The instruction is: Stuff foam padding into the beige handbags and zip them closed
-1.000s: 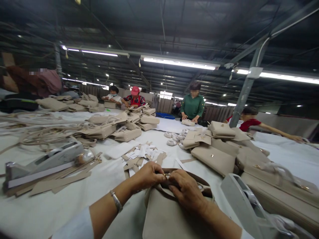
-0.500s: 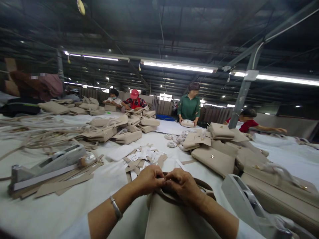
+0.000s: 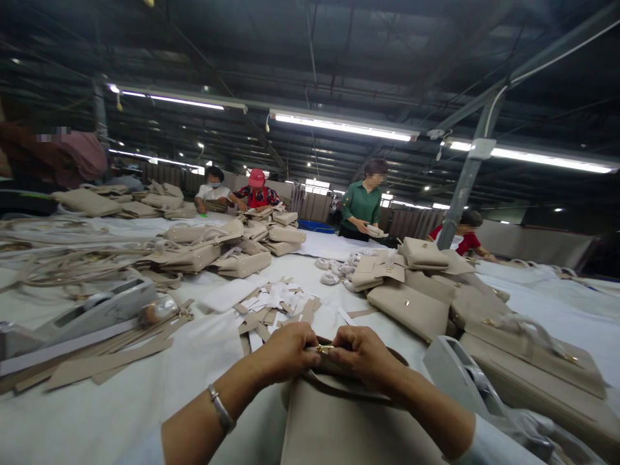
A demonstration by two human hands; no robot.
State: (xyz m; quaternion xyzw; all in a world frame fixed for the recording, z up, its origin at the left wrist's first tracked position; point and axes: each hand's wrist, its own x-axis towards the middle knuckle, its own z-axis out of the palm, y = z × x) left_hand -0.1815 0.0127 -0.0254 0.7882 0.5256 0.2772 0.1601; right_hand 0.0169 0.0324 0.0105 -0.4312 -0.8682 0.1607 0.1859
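Observation:
A beige handbag stands right in front of me, its curved handle looping below and behind my fingers. Over its top edge both hands meet at a small gold metal fitting. My left hand pinches the fitting's left side between thumb and fingers. From the right, my right hand is closed on a thin pale piece joined to the fitting; its exact kind is not clear. My palms and fingers hide part of the bag's top.
Tape dispensers stand left and right. Beige offcuts lie ahead. Handbags pile up at right and left, near loose straps. Co-workers are around the tables, one in a green top.
My fingers have parted slightly, and the gold fitting now shows between them. The view has shifted a little to the right. The co-worker in green has turned sideways with a bag.

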